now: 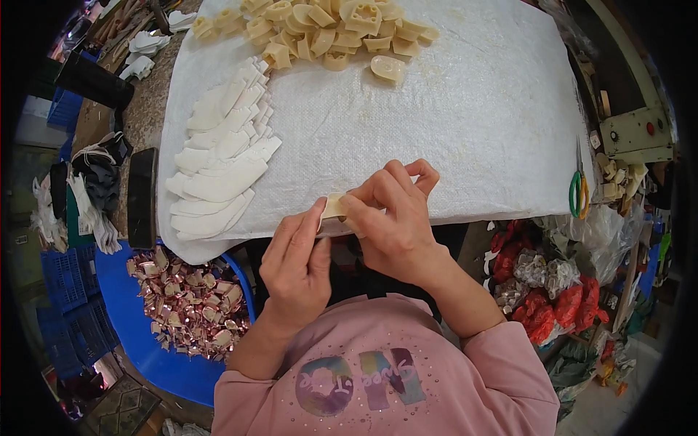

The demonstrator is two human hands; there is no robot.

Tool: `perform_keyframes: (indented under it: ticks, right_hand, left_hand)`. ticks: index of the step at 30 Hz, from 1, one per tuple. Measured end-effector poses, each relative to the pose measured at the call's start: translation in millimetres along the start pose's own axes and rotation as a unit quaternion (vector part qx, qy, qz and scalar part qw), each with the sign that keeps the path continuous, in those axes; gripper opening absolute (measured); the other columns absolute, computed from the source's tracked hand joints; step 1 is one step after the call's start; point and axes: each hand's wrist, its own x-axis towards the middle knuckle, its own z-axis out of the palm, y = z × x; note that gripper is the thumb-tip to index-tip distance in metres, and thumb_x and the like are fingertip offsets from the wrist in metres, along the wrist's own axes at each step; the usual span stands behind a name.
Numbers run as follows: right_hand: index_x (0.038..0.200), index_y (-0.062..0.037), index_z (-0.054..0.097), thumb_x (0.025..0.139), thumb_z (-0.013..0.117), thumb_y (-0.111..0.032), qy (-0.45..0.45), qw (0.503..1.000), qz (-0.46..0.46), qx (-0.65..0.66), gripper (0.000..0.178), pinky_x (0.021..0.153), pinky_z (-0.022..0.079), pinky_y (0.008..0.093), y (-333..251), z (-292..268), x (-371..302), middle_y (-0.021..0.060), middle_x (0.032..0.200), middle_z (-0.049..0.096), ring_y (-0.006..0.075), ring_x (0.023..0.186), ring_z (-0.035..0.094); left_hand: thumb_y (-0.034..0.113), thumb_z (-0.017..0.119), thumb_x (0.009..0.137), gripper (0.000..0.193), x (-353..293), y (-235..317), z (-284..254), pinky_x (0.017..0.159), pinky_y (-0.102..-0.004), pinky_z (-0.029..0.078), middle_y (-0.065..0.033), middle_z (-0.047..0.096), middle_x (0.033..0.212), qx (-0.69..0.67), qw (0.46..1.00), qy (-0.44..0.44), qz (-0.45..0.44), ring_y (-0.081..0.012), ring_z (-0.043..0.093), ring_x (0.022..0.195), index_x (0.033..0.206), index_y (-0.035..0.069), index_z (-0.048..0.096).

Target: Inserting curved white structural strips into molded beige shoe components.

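My left hand (297,265) and my right hand (396,221) meet over the near edge of the white woven sheet (407,138). Between them is a small beige moulded piece (334,205), pinched from both sides; its shape is partly hidden by my fingers. A thin pale edge shows along its left side, by my left fingertips. Similar hollow beige moulded pieces (320,29) are heaped at the far side, and a single beige piece (387,69) lies just in front of the heap. To the left, curved white flat pieces (222,156) overlap in a fanned row.
A blue tub (156,363) below the table's left side holds many shiny pinkish pieces (193,305). A dark phone (142,196) lies at the left. Scissors (579,192) with green and orange handles rest at the right edge. Red plastic bags (556,312) sit below right.
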Motion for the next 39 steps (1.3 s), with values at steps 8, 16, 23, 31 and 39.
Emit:
perform_keyframes:
  ticks: [8, 16, 23, 31, 39]
  right_hand:
    - [0.090, -0.0076, 0.059, 0.066, 0.063, 0.000, -0.003, 0.968, 0.019, 0.251, 0.026, 0.075, 0.026, 0.0352, 7, -1, -9, 0.0045, 0.079, 0.046, 0.0210, 0.075, 0.045]
    - [0.089, -0.0071, 0.058, 0.065, 0.060, 0.005, -0.065, 0.956, 0.028, 0.285, 0.028, 0.076, 0.026, 0.0347, 12, -7, -14, 0.0053, 0.079, 0.045, 0.0220, 0.075, 0.043]
    - [0.087, -0.0073, 0.057, 0.066, 0.063, 0.003, 0.015, 0.954, 0.020, 0.300, 0.024, 0.075, 0.030, 0.0359, 11, 0, -21, 0.0055, 0.080, 0.051, 0.0226, 0.077, 0.045]
    - [0.091, -0.0080, 0.058, 0.068, 0.069, -0.010, 0.007, 0.990, -0.014, 0.139, 0.026, 0.083, 0.033, 0.0388, 4, -8, -10, 0.0023, 0.095, 0.058, 0.0246, 0.087, 0.048]
    - [0.112, -0.0043, 0.051, 0.079, 0.067, -0.005, 0.145, 0.934, 0.157, 0.287, 0.037, 0.077, 0.044, 0.0298, 4, -3, -46, 0.0167, 0.110, 0.055, 0.0200, 0.092, 0.054]
  left_hand:
    - [0.004, 0.064, 0.083, 0.017, 0, -19, 2, 0.061, -0.0233, 0.042, -0.0077, 0.059, 0.081, -0.235, 0.967, -0.006, -0.097, -0.0164, 0.051, 0.067, 0.099, 0.003, 0.067]
    - [0.010, 0.067, 0.081, 0.014, 13, -12, 14, 0.052, -0.0300, 0.036, -0.0068, 0.047, 0.059, -0.038, 0.995, 0.000, 0.092, -0.0215, 0.042, 0.052, 0.077, -0.001, 0.059]
    - [0.014, 0.066, 0.083, 0.016, 6, -13, 15, 0.057, -0.0323, 0.037, -0.0053, 0.048, 0.063, -0.060, 0.992, -0.034, 0.103, -0.0206, 0.043, 0.058, 0.079, 0.001, 0.058]
    - [-0.010, 0.070, 0.060, 0.030, 5, -20, 3, 0.062, -0.0319, 0.041, -0.0036, 0.051, 0.075, 0.021, 0.990, 0.039, 0.135, -0.0253, 0.049, 0.071, 0.084, 0.007, 0.064]
    - [-0.009, 0.069, 0.063, 0.032, 8, -15, 5, 0.064, -0.0297, 0.039, -0.0059, 0.048, 0.083, -0.126, 0.982, 0.070, 0.122, -0.0227, 0.046, 0.072, 0.088, 0.011, 0.063]
